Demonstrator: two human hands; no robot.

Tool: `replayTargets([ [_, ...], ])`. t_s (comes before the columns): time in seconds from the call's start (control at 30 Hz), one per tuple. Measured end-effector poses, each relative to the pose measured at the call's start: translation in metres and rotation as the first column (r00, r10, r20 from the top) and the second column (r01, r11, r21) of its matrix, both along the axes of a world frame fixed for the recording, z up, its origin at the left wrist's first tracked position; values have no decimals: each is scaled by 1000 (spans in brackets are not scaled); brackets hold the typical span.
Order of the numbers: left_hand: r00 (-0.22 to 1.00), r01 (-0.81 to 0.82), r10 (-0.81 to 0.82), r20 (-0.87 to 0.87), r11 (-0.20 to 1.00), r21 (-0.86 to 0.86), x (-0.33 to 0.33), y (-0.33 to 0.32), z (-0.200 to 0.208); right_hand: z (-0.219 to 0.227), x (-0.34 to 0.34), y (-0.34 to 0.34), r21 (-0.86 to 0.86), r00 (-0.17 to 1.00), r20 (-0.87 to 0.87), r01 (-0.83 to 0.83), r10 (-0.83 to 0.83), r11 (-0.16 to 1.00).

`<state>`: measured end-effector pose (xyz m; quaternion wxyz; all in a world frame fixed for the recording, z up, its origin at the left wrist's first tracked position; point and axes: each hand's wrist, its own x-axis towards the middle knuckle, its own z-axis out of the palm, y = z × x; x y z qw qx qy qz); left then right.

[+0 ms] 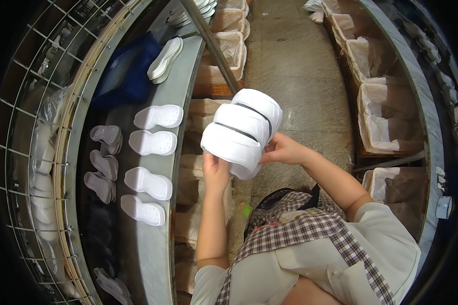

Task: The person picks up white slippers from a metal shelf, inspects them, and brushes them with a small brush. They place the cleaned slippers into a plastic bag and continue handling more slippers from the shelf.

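Observation:
A stack of white shoe soles [239, 133] is held in front of me, over the aisle, with the curved ends of several soles lying one behind another. My left hand [216, 170] grips the near left end from below, its fingers partly hidden behind the soles. On the right side, my right hand [284, 150] holds the stack with the thumb along its edge. To the left, a metal shelf carries a row of single white soles [153, 143]. Darker-lit pairs of soles [101, 187] stand behind that row.
A blue crate [127, 68] and a pair of white soles [165, 60] are farther along the metal shelf [152, 239]. Lined baskets [381, 119] stand at the right, others [231, 48] under the left shelf. A slanted metal post [211, 46] rises ahead, and wire mesh [25, 168] borders the left.

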<state>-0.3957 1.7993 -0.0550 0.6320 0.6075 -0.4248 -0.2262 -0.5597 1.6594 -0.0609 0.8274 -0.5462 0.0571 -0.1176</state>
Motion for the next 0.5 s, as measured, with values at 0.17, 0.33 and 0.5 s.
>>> replayTargets([
  [0.17, 998, 27, -24, 60, 998, -58, -9, 1, 10, -8, -2, 1, -1, 999, 23, 42, -42, 999],
  [0.33, 997, 77, -77, 10, 993, -91, -10, 4, 14, -10, -5, 2, 28, 993, 102, 62, -64, 998],
  [0.5, 994, 95, -98, -41, 993, -68, -11, 3, 24, -11, -6, 3, 35, 993, 86, 83, -86, 996],
])
